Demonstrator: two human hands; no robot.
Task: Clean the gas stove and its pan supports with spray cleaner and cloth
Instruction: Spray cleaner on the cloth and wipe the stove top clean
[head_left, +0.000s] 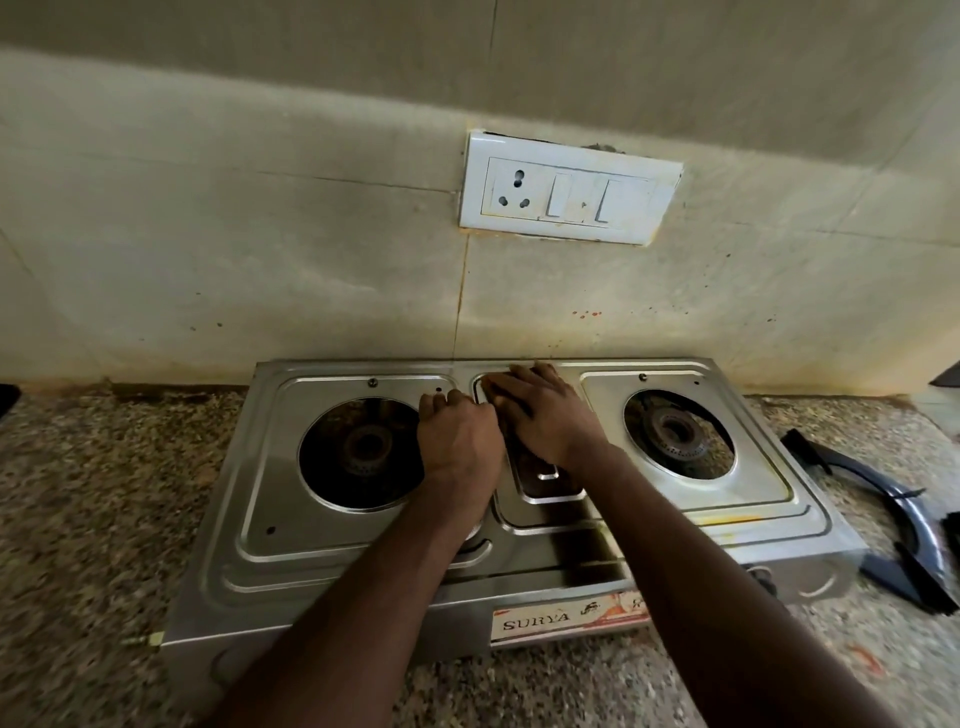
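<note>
A steel two-burner gas stove (363, 561) labelled SURYA stands on the counter with both pan supports taken off. My left hand (457, 441) rests on the stove top between the left burner (363, 447) and the centre panel. Its fingers are curled under, and whatever they hold is hidden. My right hand (545, 415) lies flat with its fingers stretched out, pressing on the far end of the centre panel (550, 493). The right burner (675, 431) is uncovered. No cloth or spray bottle shows.
Dark pan supports (909, 525) lie on the speckled granite counter (104, 519) to the right of the stove. A stained tiled wall with a white switch and socket plate (569, 195) rises just behind the stove. Yellow grime streaks the stove's front right edge (737, 519).
</note>
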